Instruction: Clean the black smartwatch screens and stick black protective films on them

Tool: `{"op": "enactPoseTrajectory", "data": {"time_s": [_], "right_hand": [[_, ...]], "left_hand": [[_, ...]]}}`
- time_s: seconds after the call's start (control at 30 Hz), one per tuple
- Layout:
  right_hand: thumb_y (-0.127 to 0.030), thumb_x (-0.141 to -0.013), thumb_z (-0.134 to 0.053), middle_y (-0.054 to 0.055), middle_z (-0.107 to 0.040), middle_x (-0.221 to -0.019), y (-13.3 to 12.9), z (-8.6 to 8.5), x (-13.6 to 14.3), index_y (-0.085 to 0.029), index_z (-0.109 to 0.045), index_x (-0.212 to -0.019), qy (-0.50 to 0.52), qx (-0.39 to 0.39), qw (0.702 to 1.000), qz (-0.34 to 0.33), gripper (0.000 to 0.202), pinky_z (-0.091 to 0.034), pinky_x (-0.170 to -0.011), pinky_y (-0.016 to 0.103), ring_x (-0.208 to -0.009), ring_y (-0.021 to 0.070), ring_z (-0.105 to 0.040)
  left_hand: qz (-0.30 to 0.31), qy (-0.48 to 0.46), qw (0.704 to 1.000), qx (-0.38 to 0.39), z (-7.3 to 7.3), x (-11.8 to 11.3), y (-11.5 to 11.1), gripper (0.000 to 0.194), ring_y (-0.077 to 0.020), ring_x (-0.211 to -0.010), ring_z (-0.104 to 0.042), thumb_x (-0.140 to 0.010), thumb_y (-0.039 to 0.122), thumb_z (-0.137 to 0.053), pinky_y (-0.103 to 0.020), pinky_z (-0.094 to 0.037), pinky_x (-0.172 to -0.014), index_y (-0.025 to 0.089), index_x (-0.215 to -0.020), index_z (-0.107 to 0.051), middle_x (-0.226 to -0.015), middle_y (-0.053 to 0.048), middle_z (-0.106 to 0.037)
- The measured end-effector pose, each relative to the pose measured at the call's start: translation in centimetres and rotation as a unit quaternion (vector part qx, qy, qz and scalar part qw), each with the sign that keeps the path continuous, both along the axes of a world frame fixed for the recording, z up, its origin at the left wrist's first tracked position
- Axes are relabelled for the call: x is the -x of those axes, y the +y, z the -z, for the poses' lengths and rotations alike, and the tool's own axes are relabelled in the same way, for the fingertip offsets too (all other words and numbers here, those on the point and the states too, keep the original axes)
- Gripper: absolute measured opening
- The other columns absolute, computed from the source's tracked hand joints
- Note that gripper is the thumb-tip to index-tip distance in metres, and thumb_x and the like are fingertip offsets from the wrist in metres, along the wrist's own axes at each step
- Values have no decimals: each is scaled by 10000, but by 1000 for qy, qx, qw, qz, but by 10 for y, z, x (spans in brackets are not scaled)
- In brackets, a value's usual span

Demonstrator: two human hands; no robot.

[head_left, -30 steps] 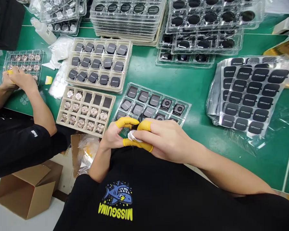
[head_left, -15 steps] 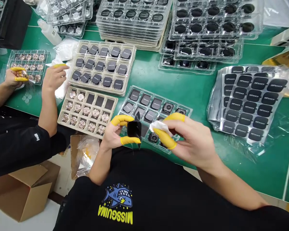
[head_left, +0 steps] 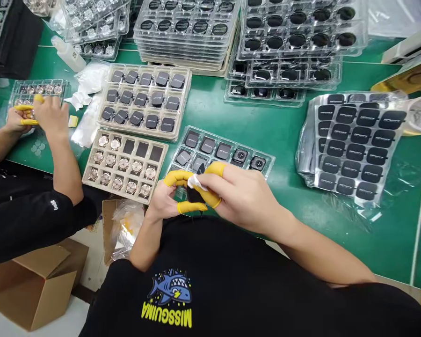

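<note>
My left hand (head_left: pixel 171 194), with yellow finger covers, grips a dark square watch piece (head_left: pixel 194 195) by its edges. White cloth (head_left: pixel 195 182) is pinched in my right hand (head_left: pixel 236 194) and lies against the top of that piece, partly hiding it. Yellow covers show on the right fingers too. Just beyond both hands lies a clear tray (head_left: pixel 214 132) with square watch cases, some with black covers and some showing round backs. My right hand hides its near part.
A beige tray of round watches (head_left: pixel 123 163) and a tray of black squares (head_left: pixel 141 99) lie left. Label sheets (head_left: pixel 355 152) lie right. Stacked clear trays (head_left: pixel 185 44) stand behind. At far left, a person's hands (head_left: pixel 52 117) work over another tray; cardboard box (head_left: pixel 38 285) below.
My right hand has moved left, bringing the white cloth onto the watch piece. The other person's raised hand has moved left to meet their other hand. The view has shifted slightly.
</note>
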State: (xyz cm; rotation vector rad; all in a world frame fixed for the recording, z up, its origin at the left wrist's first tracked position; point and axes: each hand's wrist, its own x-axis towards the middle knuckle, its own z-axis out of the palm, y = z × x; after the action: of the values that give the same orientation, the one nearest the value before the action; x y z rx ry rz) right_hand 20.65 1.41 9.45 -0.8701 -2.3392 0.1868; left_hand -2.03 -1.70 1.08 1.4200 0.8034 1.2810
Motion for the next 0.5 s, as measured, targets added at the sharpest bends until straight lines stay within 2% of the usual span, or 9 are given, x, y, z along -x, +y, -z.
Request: {"op": "enactPoseTrajectory", "data": {"time_s": [0.07,0.17,0.23,0.33,0.5], "right_hand": [[-141,-1071,-599,29,-704,-820,7,4,-2,-215,-745,-1042,-16,18,999,39,167,-331,-540,331,-691,183,-611],[-156,-1065,-654,-2,-658,-768,14,7,-11,-242,-699,-991,31,69,996,42,123,-387,-567,307,-656,172,-595],[-140,-1055,-702,-22,-627,-750,13,5,-17,-254,-681,-999,95,96,990,33,129,-421,-581,284,-640,156,-581],[-125,-1043,-742,-16,-667,-793,5,-4,-21,-265,-687,-1065,148,112,983,16,152,-442,-577,271,-638,144,-590],[-107,-1035,-733,-3,-724,-814,-7,-12,-22,-269,-694,-1138,123,107,986,-41,196,-471,-577,279,-654,153,-644]], "left_hand": [[-28,-1,1000,-6,0,1,0,757,-183,-939,-842,-702,527,-1103,-252,-692,-842,231,-1318,-778,-1112,-46,-834],[-60,0,998,-18,-3,4,0,768,-169,-900,-838,-668,470,-1133,-239,-684,-816,227,-1307,-784,-1090,-36,-829],[-61,-5,998,-22,-5,6,0,778,-164,-892,-836,-652,453,-1143,-237,-684,-819,227,-1306,-788,-1084,-32,-831],[-51,-16,998,-21,-7,5,2,758,-161,-897,-839,-667,452,-1137,-229,-683,-820,232,-1305,-792,-1082,-28,-834],[-50,-22,999,-5,-7,3,2,820,-178,-900,-842,-617,502,-1147,-253,-689,-831,234,-1305,-791,-1091,-36,-832]]}}
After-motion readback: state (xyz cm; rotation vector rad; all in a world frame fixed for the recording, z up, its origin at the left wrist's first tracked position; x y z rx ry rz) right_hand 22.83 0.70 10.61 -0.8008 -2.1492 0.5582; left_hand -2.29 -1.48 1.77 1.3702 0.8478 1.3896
